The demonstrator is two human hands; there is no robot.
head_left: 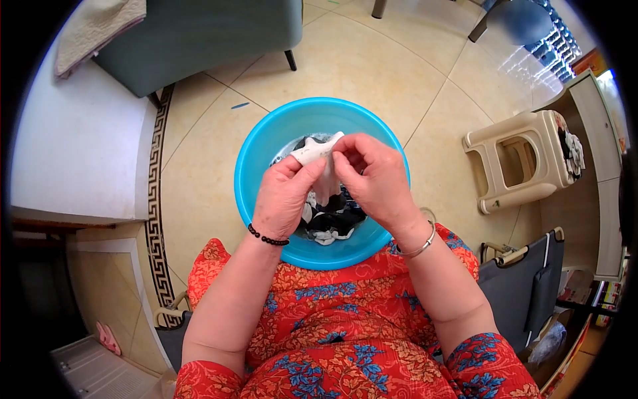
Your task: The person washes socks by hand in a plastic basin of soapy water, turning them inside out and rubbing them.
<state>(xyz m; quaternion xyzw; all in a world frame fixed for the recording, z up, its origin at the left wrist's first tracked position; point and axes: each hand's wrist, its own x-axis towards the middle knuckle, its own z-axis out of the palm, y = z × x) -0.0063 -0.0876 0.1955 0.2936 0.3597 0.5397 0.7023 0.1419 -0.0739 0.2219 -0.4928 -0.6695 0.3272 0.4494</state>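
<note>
Both of my hands hold a wet white cloth (323, 174) above a round blue basin (259, 143). My left hand (286, 193) pinches its left edge between thumb and fingers, and dark beads circle that wrist. On the other side, my right hand (374, 176) grips the upper right part of the cloth with curled fingers; a bangle is on this wrist. The cloth hangs down between the hands. Beneath it, black and white clothes (332, 223) lie in the basin with some sudsy water.
A beige plastic stool (515, 163) stands at the right, with black and white cloths (573, 154) at its far end. A grey-green sofa (212, 40) is at the upper left. Grey folding-chair fabric (518, 289) shows beside my lap.
</note>
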